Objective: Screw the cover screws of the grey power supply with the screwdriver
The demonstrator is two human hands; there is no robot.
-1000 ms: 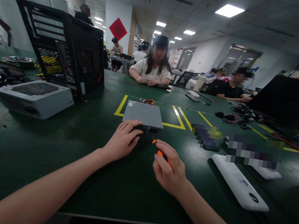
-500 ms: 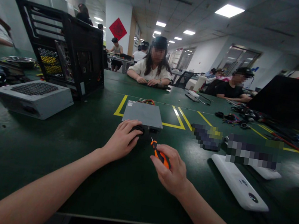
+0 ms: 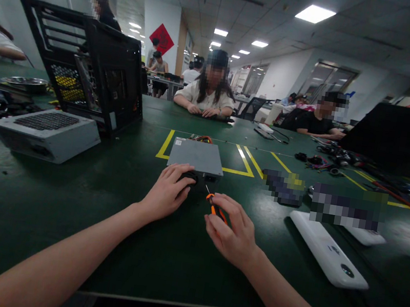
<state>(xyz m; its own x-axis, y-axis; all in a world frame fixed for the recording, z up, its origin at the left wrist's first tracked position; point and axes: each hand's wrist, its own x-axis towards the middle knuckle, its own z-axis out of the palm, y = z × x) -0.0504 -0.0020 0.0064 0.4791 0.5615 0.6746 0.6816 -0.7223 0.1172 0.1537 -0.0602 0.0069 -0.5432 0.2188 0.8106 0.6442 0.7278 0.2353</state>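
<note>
A flat grey computer power supply (image 3: 199, 156) lies on the green table, with coloured wires (image 3: 202, 138) at its far side and a dark socket (image 3: 210, 178) on its near face. My left hand (image 3: 169, 187) grips the supply's near left edge, its fingers curled over the rim beside a black round part (image 3: 189, 176). In my closed right hand (image 3: 233, 230) is a screwdriver (image 3: 214, 210) with an orange and black handle. Its thin shaft points up and left, the tip just in front of the near face; whether it touches cannot be told.
A second, larger power supply (image 3: 47, 132) and a black computer case (image 3: 86, 70) stand at left. On the right are a white oblong device (image 3: 327, 251), pixelated items and loose cables (image 3: 318, 163). Yellow tape (image 3: 239, 172) marks the table. A person (image 3: 206, 89) sits opposite.
My right hand has shifted slightly and its fingers have turned around the screwdriver's handle, covering more of it. My left hand and the power supply stay in place.
</note>
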